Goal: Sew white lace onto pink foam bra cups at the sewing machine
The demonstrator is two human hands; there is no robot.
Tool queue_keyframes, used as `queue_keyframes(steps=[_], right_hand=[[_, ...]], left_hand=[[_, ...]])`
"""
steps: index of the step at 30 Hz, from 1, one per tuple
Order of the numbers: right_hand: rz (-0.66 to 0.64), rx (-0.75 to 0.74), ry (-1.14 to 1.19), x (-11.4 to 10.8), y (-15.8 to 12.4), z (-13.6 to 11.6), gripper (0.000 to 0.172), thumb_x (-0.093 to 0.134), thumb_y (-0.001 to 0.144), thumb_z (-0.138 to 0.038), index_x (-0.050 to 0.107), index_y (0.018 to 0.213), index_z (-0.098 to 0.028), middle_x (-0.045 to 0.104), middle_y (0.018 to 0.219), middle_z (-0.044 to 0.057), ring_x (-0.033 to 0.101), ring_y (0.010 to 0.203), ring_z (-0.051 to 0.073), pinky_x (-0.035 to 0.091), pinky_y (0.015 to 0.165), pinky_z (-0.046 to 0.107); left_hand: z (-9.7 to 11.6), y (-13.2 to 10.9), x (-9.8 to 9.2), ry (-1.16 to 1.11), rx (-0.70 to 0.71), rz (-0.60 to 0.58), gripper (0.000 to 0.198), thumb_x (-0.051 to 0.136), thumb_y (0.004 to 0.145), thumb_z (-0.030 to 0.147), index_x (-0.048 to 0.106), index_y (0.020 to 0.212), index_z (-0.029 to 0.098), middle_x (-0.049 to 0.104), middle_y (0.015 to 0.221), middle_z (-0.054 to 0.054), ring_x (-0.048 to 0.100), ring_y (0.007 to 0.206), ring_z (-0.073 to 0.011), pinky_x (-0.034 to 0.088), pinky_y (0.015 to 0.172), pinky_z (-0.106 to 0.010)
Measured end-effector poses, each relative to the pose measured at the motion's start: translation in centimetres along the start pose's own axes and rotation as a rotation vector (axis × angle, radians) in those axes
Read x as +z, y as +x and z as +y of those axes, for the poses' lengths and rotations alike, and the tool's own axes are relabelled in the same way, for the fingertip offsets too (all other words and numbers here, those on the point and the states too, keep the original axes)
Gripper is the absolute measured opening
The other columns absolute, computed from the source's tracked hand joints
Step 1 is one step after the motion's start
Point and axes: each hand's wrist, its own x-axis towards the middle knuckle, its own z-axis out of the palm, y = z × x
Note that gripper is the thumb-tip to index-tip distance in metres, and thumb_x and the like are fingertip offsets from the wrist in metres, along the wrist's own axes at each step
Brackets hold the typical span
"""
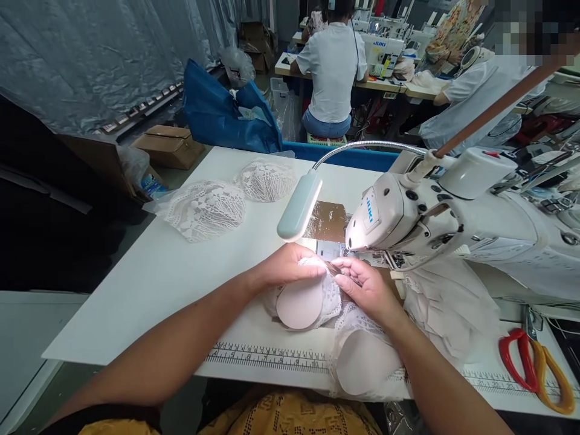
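A pale pink padded cup edged with white lace lies on the white table just in front of the sewing machine. My left hand rests on top of it, fingers curled and pinching the lace edge. Close to the machine's needle, my right hand pinches the same lace with closed fingers. A second pink cup sits nearer me, below my right wrist.
Two white lace cups lie at the table's far left. The machine's lamp hangs above my hands. Red and orange scissors lie at the right edge. More white fabric is piled under the machine arm. People sit at machines behind.
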Motion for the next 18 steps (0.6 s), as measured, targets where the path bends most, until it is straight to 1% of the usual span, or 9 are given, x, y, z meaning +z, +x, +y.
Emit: queue_keyframes(steps=[2, 4, 7, 10, 14, 18], right_hand=[[-0.005, -0.001, -0.004, 0.4, 0.04, -0.15, 0.026, 0.059, 0.085, -0.036, 0.064, 0.105, -0.02, 0.07, 0.093, 0.005, 0.066, 0.083, 0.018, 0.052, 0.076, 0.032], [0.001, -0.015, -0.014, 0.8, 0.06, -0.28, 0.023, 0.06, 0.085, -0.035, 0.063, 0.102, -0.019, 0.07, 0.09, 0.005, 0.066, 0.081, 0.018, 0.052, 0.074, 0.031], [0.029, -0.045, -0.008, 1.16, 0.07, -0.36, 0.02, 0.06, 0.086, -0.035, 0.063, 0.098, -0.019, 0.07, 0.09, 0.005, 0.066, 0.082, 0.018, 0.051, 0.073, 0.03], [0.05, -0.048, -0.012, 1.06, 0.13, -0.28, 0.018, 0.059, 0.086, -0.036, 0.065, 0.092, -0.019, 0.069, 0.083, 0.003, 0.065, 0.076, 0.016, 0.05, 0.068, 0.028], [0.006, -0.024, 0.005, 0.61, 0.22, -0.25, 0.018, 0.06, 0.084, -0.034, 0.063, 0.091, -0.018, 0.069, 0.079, 0.003, 0.065, 0.073, 0.016, 0.049, 0.065, 0.028], [-0.042, 0.002, 0.009, 0.88, 0.33, -0.4, 0.018, 0.06, 0.083, -0.033, 0.061, 0.093, -0.018, 0.068, 0.082, 0.003, 0.064, 0.074, 0.016, 0.048, 0.066, 0.027]], left_hand=[[-0.07, 0.05, 0.18, -0.024, -0.007, -0.01, 0.031, 0.07, 0.077, 0.037, 0.074, 0.094, 0.012, 0.071, 0.091, -0.008, 0.064, 0.089, -0.0231, 0.049, 0.078, -0.033], [-0.14, 0.1, 0.38, -0.026, -0.011, -0.029, 0.029, 0.07, 0.077, 0.037, 0.074, 0.089, 0.011, 0.07, 0.085, -0.007, 0.062, 0.082, -0.0209, 0.047, 0.073, -0.031], [-0.25, 0.12, 0.57, -0.006, -0.001, -0.055, 0.027, 0.069, 0.077, 0.037, 0.072, 0.076, 0.01, 0.063, 0.069, -0.003, 0.055, 0.068, -0.0155, 0.041, 0.062, -0.027], [-0.23, 0.06, 0.57, 0.0, 0.024, -0.073, 0.026, 0.069, 0.077, 0.036, 0.071, 0.073, 0.01, 0.057, 0.065, -0.001, 0.05, 0.065, -0.0135, 0.037, 0.059, -0.026], [0.02, -0.06, 0.55, 0.024, 0.005, -0.061, 0.026, 0.07, 0.076, 0.036, 0.069, 0.072, 0.01, 0.052, 0.064, 0.0, 0.045, 0.063, -0.0118, 0.032, 0.056, -0.025], [-0.13, 0.07, 0.85, 0.053, 0.012, -0.077, 0.032, 0.07, 0.075, 0.038, 0.06, 0.061, 0.011, 0.039, 0.058, 0.003, 0.033, 0.057, -0.0084, 0.022, 0.051, -0.024]])
